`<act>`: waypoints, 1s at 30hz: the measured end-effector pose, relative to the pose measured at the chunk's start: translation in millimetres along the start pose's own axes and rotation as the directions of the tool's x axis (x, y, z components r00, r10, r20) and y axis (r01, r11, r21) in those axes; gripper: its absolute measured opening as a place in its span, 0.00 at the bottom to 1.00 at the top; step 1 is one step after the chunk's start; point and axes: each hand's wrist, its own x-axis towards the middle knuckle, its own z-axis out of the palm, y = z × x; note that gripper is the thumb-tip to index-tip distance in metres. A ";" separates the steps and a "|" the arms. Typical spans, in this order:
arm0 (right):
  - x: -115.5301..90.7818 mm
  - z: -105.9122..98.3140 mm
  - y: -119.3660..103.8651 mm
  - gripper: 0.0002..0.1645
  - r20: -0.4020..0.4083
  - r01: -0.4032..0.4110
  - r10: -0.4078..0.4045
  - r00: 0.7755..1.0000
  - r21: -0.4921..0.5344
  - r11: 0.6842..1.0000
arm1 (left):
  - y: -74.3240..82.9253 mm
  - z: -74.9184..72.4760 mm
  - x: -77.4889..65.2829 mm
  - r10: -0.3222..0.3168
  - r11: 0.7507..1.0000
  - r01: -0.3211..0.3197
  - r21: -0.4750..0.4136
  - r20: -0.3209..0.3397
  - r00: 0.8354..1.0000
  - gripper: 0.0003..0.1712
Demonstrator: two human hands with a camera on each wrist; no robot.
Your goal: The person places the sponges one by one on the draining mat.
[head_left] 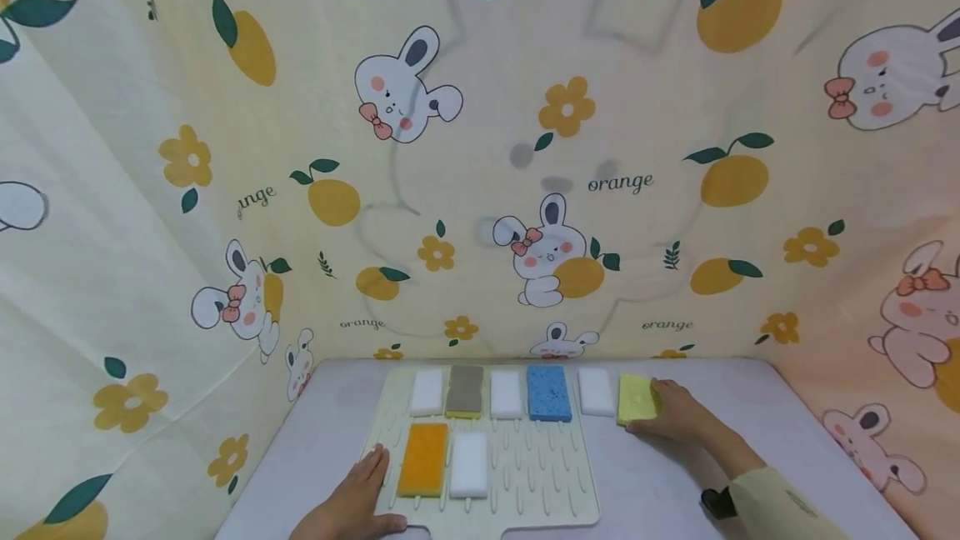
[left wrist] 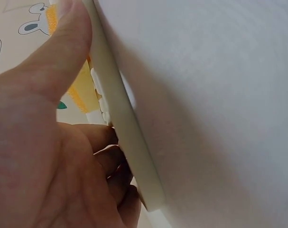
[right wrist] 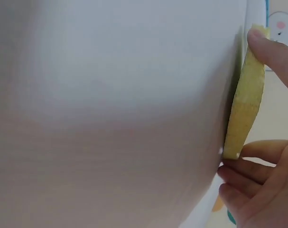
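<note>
My right hand (head_left: 678, 413) pinches a yellow sponge (head_left: 636, 398) lying on the table, thumb at its near end and fingers at its far end. In the right wrist view the sponge (right wrist: 246, 99) shows edge-on, slightly bowed. At the near left corner of a cream, ridged draining board (head_left: 540, 482), my left hand (head_left: 351, 497) holds the rim, fingers along the left side and thumb at the near edge. The board's edge (left wrist: 120, 104) shows close up in the left wrist view. On the board are a grey-and-yellow sponge (head_left: 465, 390), a blue sponge (head_left: 548, 392) and an orange sponge (head_left: 423, 458).
White sponges lie on the board too: two in the back row (head_left: 427, 392), one in front (head_left: 468, 465). Another white sponge (head_left: 596, 391) lies on the table between the board and the yellow one. Patterned cloth (head_left: 480, 148) walls in the white table (head_left: 637, 490).
</note>
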 end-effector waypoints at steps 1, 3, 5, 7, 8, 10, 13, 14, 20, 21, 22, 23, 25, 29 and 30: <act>-2.3 -1.1 -1.7 0.80 0.001 -0.001 0.001 1.000 0.003 1.000 | -0.2 0.2 0.0 0.000 1.000 0.000 0.000 -0.001 1.000 0.69; -7.1 -3.4 -5.4 0.80 0.006 -0.003 0.003 1.000 0.014 1.000 | -0.6 0.8 0.3 -0.002 1.000 0.002 0.001 -0.002 1.000 0.69; -11.4 -4.8 -8.0 0.81 0.010 -0.006 0.006 1.000 0.022 1.000 | -1.2 1.4 0.5 0.000 1.000 0.001 0.009 -0.003 1.000 0.68; -16.3 -5.8 -10.8 0.81 0.008 -0.012 0.012 1.000 0.033 0.999 | -1.5 1.9 1.3 0.002 1.000 -0.002 0.013 -0.003 1.000 0.68; -18.7 -6.4 -12.3 0.81 0.003 -0.012 0.012 1.000 0.036 0.999 | -2.1 2.3 1.9 0.005 1.000 -0.005 0.017 -0.005 1.000 0.68; -23.3 -7.0 -14.9 0.81 -0.014 -0.003 0.003 1.000 0.043 0.999 | -2.7 2.4 2.8 0.009 1.000 -0.009 0.019 -0.006 1.000 0.68; -30.5 -7.4 -20.3 0.80 -0.043 0.012 -0.009 0.999 0.057 0.998 | -4.9 2.8 4.2 0.013 1.000 -0.013 0.018 -0.005 1.000 0.68; -32.6 -7.4 -22.3 0.80 -0.054 0.019 -0.016 0.998 0.061 0.998 | -5.7 3.0 4.6 0.017 1.000 -0.017 0.018 -0.006 1.000 0.68; -41.4 -4.5 -36.6 0.80 -0.114 0.075 -0.070 0.991 0.037 0.996 | -4.1 0.8 2.5 0.016 1.000 -0.016 0.011 -0.007 1.000 0.68; -43.1 -3.9 -39.8 0.80 -0.119 0.084 -0.079 0.990 0.033 0.996 | -3.1 0.1 1.7 0.012 1.000 -0.012 0.010 -0.005 1.000 0.69; -44.9 -3.2 -43.4 0.80 -0.124 0.085 -0.081 0.989 0.033 0.996 | -2.2 -0.2 1.1 0.013 1.000 -0.013 0.009 -0.005 1.000 0.69; -46.7 -2.5 -46.9 0.80 -0.128 0.093 -0.089 0.988 0.029 0.995 | -1.5 -0.6 0.4 0.009 1.000 -0.009 0.010 -0.005 1.000 0.69; -50.2 -0.6 -53.8 0.80 -0.137 0.111 -0.107 0.985 0.021 0.994 | -0.5 -0.7 -0.4 0.008 1.000 -0.008 0.014 -0.005 1.000 0.69; -57.6 2.9 -68.0 0.79 -0.159 0.149 -0.144 0.977 0.017 0.989 | 0.2 -0.2 -0.5 -0.002 1.000 0.002 0.013 -0.005 1.000 0.69; -59.2 3.9 -70.9 0.79 -0.164 0.156 -0.152 0.975 0.013 0.988 | 0.3 0.1 -0.2 -0.005 1.000 0.005 0.011 -0.005 1.000 0.69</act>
